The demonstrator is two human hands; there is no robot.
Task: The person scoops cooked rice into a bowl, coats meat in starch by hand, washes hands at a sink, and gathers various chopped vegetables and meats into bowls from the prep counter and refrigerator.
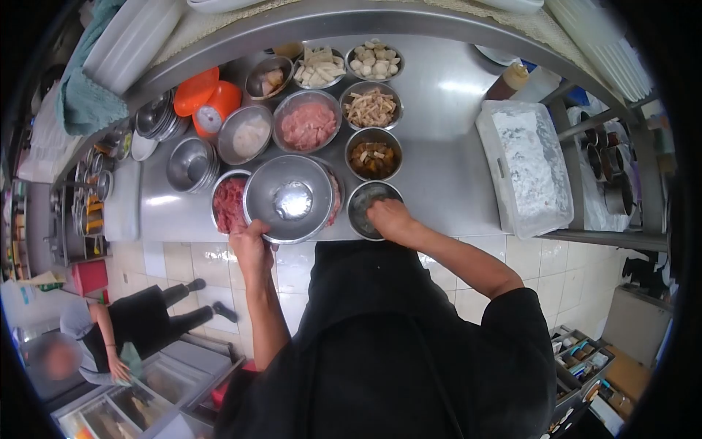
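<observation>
My left hand (251,245) grips the near-left rim of a large steel bowl (311,172) with a bare, shiny inside. This bowl is held over a bowl of red meat (229,197) and another bowl with meat, both partly covered. My right hand (391,219) reaches into a small steel bowl (356,208) at the table's front edge, fingers curled down into its greyish, wet-looking contents. Whatever those fingers grasp is hidden. Just behind it stands a bowl of brown, saucy pieces (373,155).
Further bowls hold pale pink meat (309,124), beige strips (371,107) and white pieces (375,61). On the right is a plastic tub of white powder (521,139). An orange scale (212,110) and stacked bowls (191,164) stand left. Another person (139,322) is at lower left.
</observation>
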